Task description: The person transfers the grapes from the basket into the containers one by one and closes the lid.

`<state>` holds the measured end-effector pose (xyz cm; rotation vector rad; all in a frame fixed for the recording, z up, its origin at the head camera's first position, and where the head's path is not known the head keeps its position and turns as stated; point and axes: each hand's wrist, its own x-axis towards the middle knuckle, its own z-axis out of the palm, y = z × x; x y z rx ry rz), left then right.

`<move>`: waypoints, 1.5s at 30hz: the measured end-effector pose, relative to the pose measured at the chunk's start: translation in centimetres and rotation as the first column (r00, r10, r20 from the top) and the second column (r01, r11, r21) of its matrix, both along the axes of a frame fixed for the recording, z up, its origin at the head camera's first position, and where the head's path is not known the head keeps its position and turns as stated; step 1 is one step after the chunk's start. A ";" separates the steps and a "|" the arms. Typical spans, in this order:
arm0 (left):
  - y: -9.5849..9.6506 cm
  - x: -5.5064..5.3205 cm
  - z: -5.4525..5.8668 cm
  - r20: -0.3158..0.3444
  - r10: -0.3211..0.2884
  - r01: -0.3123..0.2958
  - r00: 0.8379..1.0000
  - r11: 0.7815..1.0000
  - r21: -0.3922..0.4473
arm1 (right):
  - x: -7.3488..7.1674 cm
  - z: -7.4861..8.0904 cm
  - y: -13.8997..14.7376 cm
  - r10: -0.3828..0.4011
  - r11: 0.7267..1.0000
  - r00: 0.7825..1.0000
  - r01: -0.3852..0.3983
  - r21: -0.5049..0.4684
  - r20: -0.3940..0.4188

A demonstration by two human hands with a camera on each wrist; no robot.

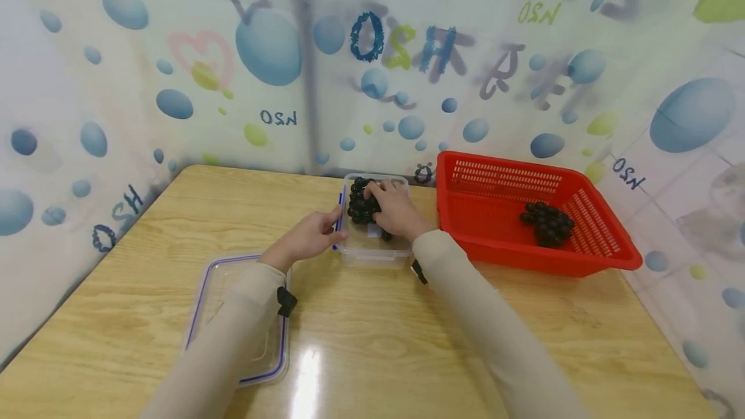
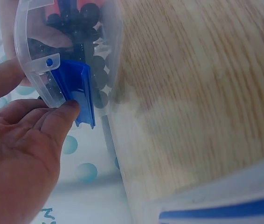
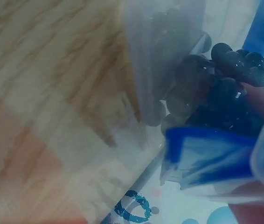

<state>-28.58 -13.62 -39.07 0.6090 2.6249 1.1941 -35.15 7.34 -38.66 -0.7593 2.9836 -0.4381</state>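
Observation:
A clear plastic container [image 1: 372, 256] with blue side latches stands near the back of the table, its top uncovered. My right hand [image 1: 400, 209] reaches down into it and grips a bunch of dark grapes [image 1: 361, 204]; in the right wrist view a fingertip presses against the grapes [image 3: 225, 100]. At the container's left side, my left hand [image 1: 308, 238] holds the wall by its rim. The left wrist view has a fingertip of that hand on the hanging blue latch [image 2: 73, 86]. More grapes show dimly through the clear wall.
To the right stands a red plastic basket [image 1: 489, 247] with another bunch of dark grapes [image 1: 548, 224] inside. A clear lid [image 1: 268, 354] with a blue seal lies at the front left, partly under my left forearm. A patterned curtain [image 1: 372, 108] hangs behind the wooden table [image 1: 372, 354].

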 end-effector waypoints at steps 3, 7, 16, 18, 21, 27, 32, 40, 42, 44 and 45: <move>-0.2 -0.1 -0.1 -0.017 0.004 -0.004 1.000 1.000 -0.011 | 0.0 -0.1 -0.1 0.006 1.000 1.000 -0.006 0.015 -0.005; -0.5 0.1 -0.1 -0.021 0.028 -0.028 0.999 1.000 -0.009 | 0.0 0.2 -0.1 0.034 0.999 0.999 -0.034 -0.003 0.013; -0.4 0.2 0.0 -0.002 0.046 -0.046 0.999 0.999 0.000 | 1.3 1.6 2.2 0.049 0.996 0.997 -0.044 -0.082 0.053; -0.3 0.1 -0.1 -0.001 0.041 -0.041 0.999 0.999 -0.007 | 2.3 2.5 3.3 0.038 0.994 0.998 -0.032 -0.104 0.059; -0.1 -0.1 -0.3 -0.002 0.036 -0.036 0.999 0.999 -0.014 | 3.8 4.6 5.0 0.042 0.989 0.998 -0.034 -0.146 0.047; 0.0 -0.3 -0.4 0.037 0.036 -0.037 0.999 0.999 0.010 | 4.8 9.7 9.9 -0.103 0.976 0.995 0.098 -0.197 -0.012; 0.3 -0.3 -0.5 0.034 0.020 -0.021 0.999 0.999 0.028 | 3.9 11.5 15.9 -0.290 0.942 0.956 0.294 -0.160 0.051; 0.6 -0.1 -0.3 0.047 0.010 -0.012 0.999 0.998 0.056 | 2.3 10.8 24.6 -0.393 0.919 0.909 0.393 0.027 0.137; 0.6 0.0 -0.3 0.045 0.010 -0.013 0.999 0.998 0.054 | 2.1 10.2 26.1 -0.412 0.911 0.898 0.406 0.073 0.155; 0.5 0.0 -0.2 0.049 0.012 -0.015 0.999 0.998 0.055 | 2.0 9.5 27.2 -0.429 0.903 0.880 0.415 0.107 0.203; 0.5 0.0 -0.2 0.050 0.010 -0.013 0.999 0.998 0.059 | 1.9 9.2 27.7 -0.429 0.903 0.874 0.412 0.121 0.228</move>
